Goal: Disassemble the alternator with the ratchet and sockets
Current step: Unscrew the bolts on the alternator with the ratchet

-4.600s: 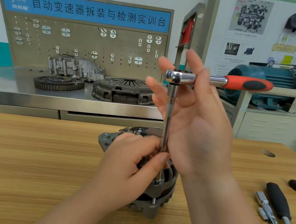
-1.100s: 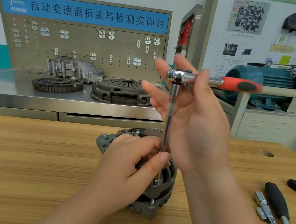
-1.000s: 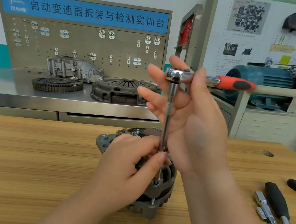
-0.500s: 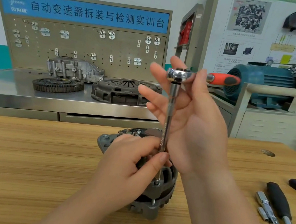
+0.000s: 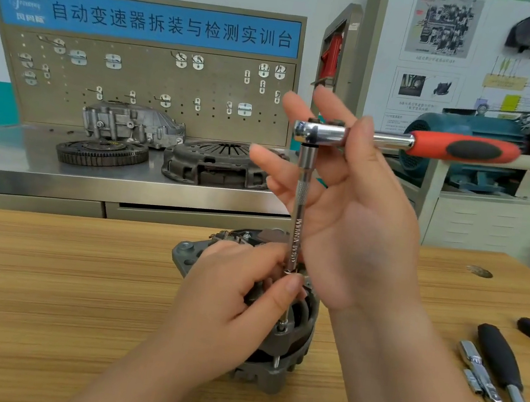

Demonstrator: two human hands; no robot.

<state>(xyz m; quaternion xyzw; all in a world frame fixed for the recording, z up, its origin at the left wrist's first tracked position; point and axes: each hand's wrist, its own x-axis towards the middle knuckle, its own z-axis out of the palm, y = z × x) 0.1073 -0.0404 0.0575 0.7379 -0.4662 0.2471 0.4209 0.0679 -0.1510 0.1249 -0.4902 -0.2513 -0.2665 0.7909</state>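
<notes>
Two hands work over the desk (image 5: 43, 289). Left hand (image 5: 229, 310) curls its fingers round the alternator (image 5: 292, 342) standing mid-desk, thumb against the extension bar (image 5: 301, 199). Right hand (image 5: 363, 234), at 1 o'clock, pinches the ratchet (image 5: 396, 140), handle pointing to 3 o'clock.

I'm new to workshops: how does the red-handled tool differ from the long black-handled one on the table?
The ratchet has a red handle, the black tool a black one. The right hand holds the ratchet level in the air, a bar running down from it to the alternator; the black tool lies untouched on the table. Both have shiny metal shafts.
</notes>
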